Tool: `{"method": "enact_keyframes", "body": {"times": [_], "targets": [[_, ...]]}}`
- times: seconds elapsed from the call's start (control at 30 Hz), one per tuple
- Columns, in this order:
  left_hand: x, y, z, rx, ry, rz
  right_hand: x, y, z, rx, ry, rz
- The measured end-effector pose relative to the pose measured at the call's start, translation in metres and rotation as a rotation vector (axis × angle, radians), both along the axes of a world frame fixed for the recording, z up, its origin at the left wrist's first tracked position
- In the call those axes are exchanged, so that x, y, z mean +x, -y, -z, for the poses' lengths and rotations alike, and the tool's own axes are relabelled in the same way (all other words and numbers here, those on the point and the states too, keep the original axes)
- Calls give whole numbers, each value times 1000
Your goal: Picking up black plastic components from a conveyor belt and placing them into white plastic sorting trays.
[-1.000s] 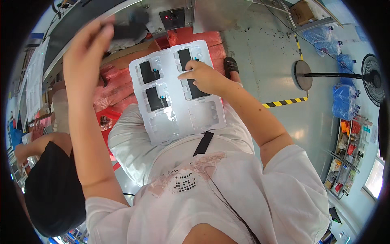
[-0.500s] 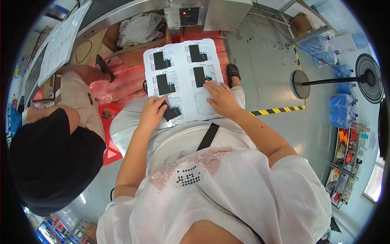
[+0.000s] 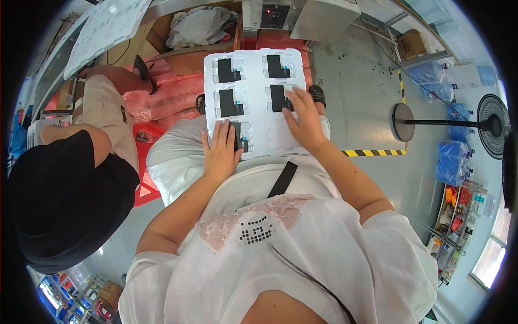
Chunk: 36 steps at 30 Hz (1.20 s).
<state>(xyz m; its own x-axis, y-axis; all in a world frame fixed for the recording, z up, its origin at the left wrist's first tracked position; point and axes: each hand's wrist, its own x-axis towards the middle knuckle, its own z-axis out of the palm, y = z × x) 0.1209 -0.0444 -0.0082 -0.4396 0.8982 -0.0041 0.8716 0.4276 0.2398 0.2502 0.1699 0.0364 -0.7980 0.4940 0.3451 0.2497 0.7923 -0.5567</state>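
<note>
A white moulded plastic tray (image 3: 258,116) rests on my lap, with flat black L-shaped pieces in its pockets; some show small blue tabs. My left hand (image 3: 220,154) lies over the near left pocket, fingers stretched out, touching the edge of the L-shaped piece (image 3: 237,135) there and partly covering it. Over the tray's right side is my right hand (image 3: 306,121), its fingers apart. Its fingertips are at the middle right piece (image 3: 277,97); whether they touch it I cannot tell. Beneath this hand, the near right pocket (image 3: 280,132) holds no black piece.
At my left sits a person in a black top (image 3: 70,200), close to a red stool (image 3: 144,183). A cardboard box with clear plastic bags (image 3: 197,27) stands ahead. On the right are a standing fan (image 3: 491,124) and blue water bottles (image 3: 453,156).
The near left piece has turned from tilted to nearly straight in its pocket. My left hand has flattened from a grasp at its edge. My right hand has risen slightly, fingers more spread.
</note>
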Motion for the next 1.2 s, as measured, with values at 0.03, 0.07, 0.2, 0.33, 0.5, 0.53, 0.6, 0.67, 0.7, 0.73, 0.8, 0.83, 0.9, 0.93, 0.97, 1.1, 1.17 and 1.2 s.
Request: {"method": "enact_keyframes", "body": {"times": [0.03,0.07,0.2,0.33,0.5,0.53,0.6,0.67,0.7,0.73,0.8,0.83,0.9,0.93,0.97,1.1,1.17,1.2], "targets": [[-2,0,-2,19,6,50,-12,-10,-17,4,-119,-33],[-5,-2,-4,40,5,100,-26,-22,-42,80,-192,-35],[-14,-9,-2,105,121,164,-96,-97,-140,439,-629,89],[-15,-5,-15,75,63,180,-186,-191,-190,464,-481,485],[-17,-12,-16,50,160,131,-246,-245,-170,130,398,768],[-19,-18,-15,59,125,116,-253,-261,-164,115,421,756],[-21,-20,-12,91,126,103,-270,-280,-148,236,269,805],[-26,-18,-14,116,150,88,-249,-262,-159,253,46,713],[-30,-24,-15,132,160,122,-238,-313,-146,327,-108,649],[-33,-22,-14,140,160,115,-228,-296,-141,525,-383,587],[-40,-18,-12,143,162,103,-183,-198,-175,-282,-497,350],[-41,-16,-11,175,137,114,-158,-182,-176,-288,-490,349],[-40,-18,-8,211,142,122,-88,-172,-158,-326,-201,184],[-38,-17,-7,244,151,126,-59,-158,-148,-342,-57,105],[-35,-18,-15,212,189,89,-43,-127,-141,-514,15,28],[-34,-16,-23,226,236,70,0,-54,-48,-735,357,-217],[-44,-27,-22,316,281,42,18,-29,-5,-519,482,-268],[-49,-34,-22,404,331,4,26,-17,13,-399,465,-259]]}}
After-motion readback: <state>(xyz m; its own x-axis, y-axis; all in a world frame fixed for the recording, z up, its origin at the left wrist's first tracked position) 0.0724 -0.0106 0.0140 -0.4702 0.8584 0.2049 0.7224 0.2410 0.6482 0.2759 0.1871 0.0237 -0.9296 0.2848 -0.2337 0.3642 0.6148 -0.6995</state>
